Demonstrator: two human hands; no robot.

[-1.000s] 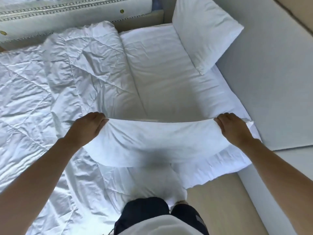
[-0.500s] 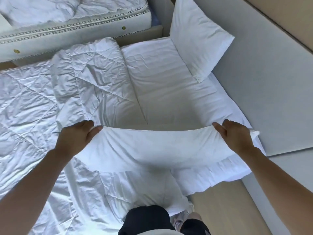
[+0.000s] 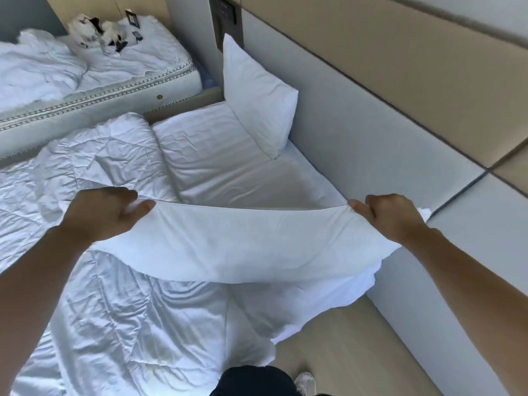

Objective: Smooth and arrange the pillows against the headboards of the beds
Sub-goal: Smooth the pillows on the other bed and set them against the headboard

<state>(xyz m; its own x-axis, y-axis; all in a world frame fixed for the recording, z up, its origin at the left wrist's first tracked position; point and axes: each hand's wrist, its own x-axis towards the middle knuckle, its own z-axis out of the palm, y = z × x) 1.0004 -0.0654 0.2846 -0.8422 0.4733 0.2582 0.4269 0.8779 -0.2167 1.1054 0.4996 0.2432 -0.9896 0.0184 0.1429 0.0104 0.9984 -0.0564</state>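
Observation:
I hold a white pillow point(image 3: 243, 241) stretched out above the near bed. My left hand point(image 3: 100, 212) grips its left upper corner and my right hand point(image 3: 391, 215) grips its right upper corner. The pillow sags between them and hangs over the bed's near side. A second white pillow point(image 3: 257, 95) leans upright against the grey padded headboard point(image 3: 357, 132) at the far end. The white sheet point(image 3: 223, 161) lies bare between the two pillows.
A crumpled white duvet point(image 3: 94, 295) covers the left part of the near bed. A second bed point(image 3: 94, 90) with rumpled bedding and small dark and white items stands beyond a narrow gap. Wooden floor point(image 3: 337, 347) and my shoe show at the bottom right.
My view has tilted up, bringing the second bed and wall panel into sight. Both hands have lifted the held pillow a little higher and pulled it tighter.

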